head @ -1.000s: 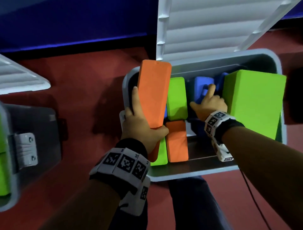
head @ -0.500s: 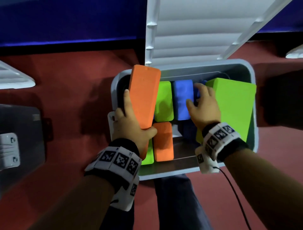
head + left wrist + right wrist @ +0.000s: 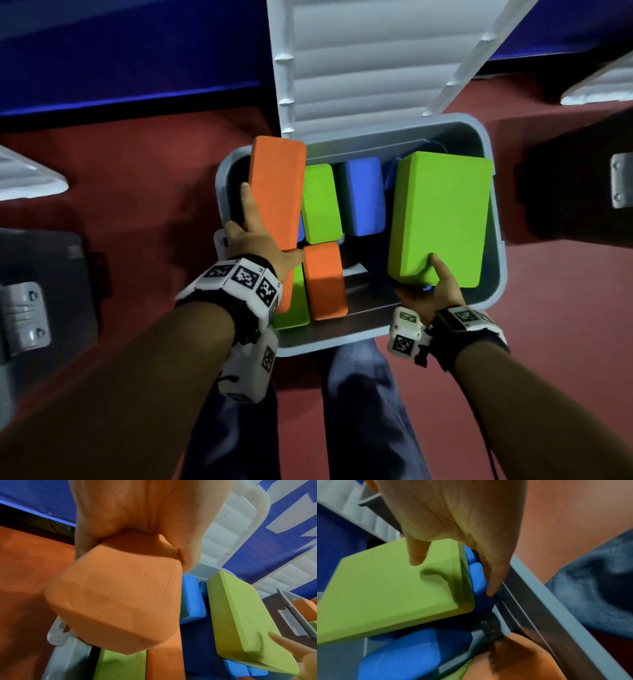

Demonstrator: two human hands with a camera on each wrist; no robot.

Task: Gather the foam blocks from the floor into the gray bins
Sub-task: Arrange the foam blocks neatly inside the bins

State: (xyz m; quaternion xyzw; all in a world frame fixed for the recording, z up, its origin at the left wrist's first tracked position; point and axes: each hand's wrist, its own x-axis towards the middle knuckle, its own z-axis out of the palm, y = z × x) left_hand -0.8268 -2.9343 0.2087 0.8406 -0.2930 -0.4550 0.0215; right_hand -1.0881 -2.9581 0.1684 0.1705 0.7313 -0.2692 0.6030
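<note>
An open gray bin [image 3: 498,274] holds several foam blocks. My left hand [image 3: 270,226] grips a long orange block [image 3: 277,192] tilted over the bin's left rim, thumb on its right side; the left wrist view shows the orange block's [image 3: 116,608] end filling the frame. My right hand [image 3: 431,284] pinches the near edge of a large green block [image 3: 442,216] lying on top at the right, thumb [image 3: 418,555] pressing into the block's top. Blue blocks [image 3: 477,574] lie beneath it. A smaller green block [image 3: 320,202], a blue block [image 3: 364,195] and a short orange block [image 3: 323,281] stand inside.
The bin's white ribbed lid [image 3: 359,61] stands open behind it. Another gray bin with a latch [image 3: 41,308] is at the left, and a dark one [image 3: 575,192] at the right. Red floor surrounds them. My jeans-clad legs [image 3: 359,394] are against the near rim.
My right hand left the blue block at the back, came toward the near rim and took hold of the large green block's near edge. The left hand keeps holding the orange block.
</note>
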